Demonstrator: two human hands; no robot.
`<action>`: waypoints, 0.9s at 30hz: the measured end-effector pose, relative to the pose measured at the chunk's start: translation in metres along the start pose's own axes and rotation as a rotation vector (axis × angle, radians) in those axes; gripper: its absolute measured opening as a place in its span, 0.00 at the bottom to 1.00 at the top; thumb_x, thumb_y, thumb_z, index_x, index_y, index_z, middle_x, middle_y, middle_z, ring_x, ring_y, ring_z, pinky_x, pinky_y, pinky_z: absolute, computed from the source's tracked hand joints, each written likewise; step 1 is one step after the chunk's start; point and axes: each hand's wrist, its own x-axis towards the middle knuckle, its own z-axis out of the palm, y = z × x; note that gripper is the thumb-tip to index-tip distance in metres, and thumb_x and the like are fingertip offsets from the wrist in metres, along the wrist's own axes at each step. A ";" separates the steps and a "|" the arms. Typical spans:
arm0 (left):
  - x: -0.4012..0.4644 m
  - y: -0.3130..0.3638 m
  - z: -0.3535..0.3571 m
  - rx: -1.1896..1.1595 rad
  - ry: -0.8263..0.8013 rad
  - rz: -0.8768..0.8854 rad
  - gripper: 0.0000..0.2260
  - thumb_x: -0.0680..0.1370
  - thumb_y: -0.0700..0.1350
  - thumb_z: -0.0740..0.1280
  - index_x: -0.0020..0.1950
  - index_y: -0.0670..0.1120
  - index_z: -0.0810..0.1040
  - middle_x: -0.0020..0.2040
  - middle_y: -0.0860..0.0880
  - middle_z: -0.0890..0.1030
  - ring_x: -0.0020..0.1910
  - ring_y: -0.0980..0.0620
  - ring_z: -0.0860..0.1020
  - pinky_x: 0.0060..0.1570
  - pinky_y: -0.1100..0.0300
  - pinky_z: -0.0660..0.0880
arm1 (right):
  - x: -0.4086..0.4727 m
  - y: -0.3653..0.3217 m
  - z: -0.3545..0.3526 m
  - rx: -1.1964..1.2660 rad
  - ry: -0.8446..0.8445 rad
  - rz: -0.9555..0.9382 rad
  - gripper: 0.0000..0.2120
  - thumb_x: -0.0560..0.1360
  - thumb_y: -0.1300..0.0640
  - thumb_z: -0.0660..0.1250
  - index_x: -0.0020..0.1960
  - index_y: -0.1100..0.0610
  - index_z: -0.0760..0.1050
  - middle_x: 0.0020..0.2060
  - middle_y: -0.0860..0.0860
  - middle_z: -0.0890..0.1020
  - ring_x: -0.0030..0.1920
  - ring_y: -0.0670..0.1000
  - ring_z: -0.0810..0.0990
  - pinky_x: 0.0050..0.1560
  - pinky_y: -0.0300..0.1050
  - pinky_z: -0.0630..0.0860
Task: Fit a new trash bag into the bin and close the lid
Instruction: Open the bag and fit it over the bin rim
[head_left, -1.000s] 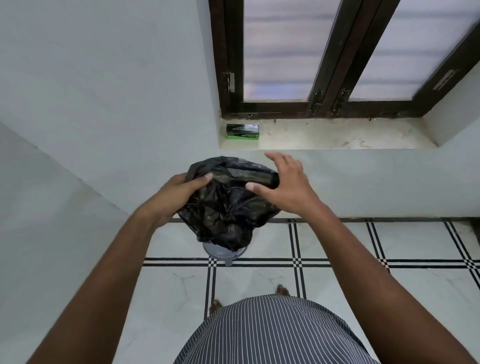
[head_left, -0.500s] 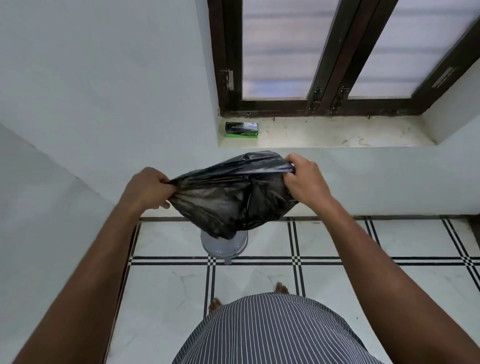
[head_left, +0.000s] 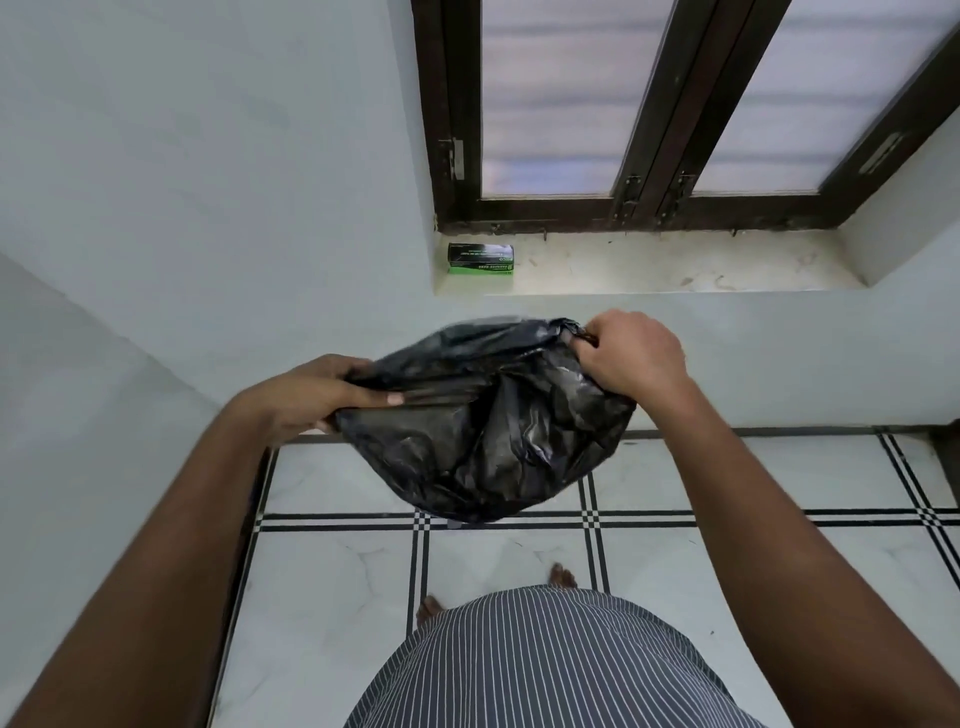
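A person stretches a black trash bag (head_left: 483, 426) open above the tiled floor (head_left: 727, 545); left hand (head_left: 317, 400) grips its nine-o'clock edge, right hand (head_left: 631, 358) pinches the two-o'clock edge; bin hidden beneath, fitting and lid-closing apparently remain.

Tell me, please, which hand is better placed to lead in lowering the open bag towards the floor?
Probably the left hand: it grips the black trash bag lower down, with fingers along the rim. The right hand pinches a raised corner. The bin is hidden.
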 end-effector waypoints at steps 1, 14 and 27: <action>0.005 -0.004 -0.007 0.161 0.093 -0.069 0.12 0.74 0.50 0.82 0.55 0.47 0.89 0.46 0.47 0.89 0.44 0.47 0.87 0.45 0.58 0.80 | 0.000 0.003 0.001 -0.051 0.038 0.021 0.20 0.84 0.41 0.65 0.40 0.52 0.79 0.34 0.50 0.81 0.39 0.57 0.82 0.33 0.45 0.67; 0.006 0.030 -0.024 0.046 -0.044 -0.077 0.19 0.78 0.59 0.78 0.58 0.44 0.89 0.56 0.44 0.90 0.55 0.42 0.89 0.52 0.53 0.85 | -0.003 -0.018 -0.023 0.505 -0.400 -0.056 0.21 0.82 0.36 0.71 0.55 0.54 0.86 0.49 0.53 0.91 0.50 0.56 0.90 0.56 0.52 0.84; 0.015 0.049 -0.022 0.764 1.246 0.733 0.15 0.81 0.44 0.63 0.67 0.51 0.76 0.51 0.46 0.85 0.45 0.41 0.83 0.40 0.51 0.76 | -0.002 -0.039 -0.012 0.154 0.641 -0.434 0.26 0.79 0.63 0.64 0.75 0.50 0.75 0.48 0.58 0.85 0.42 0.59 0.82 0.40 0.49 0.77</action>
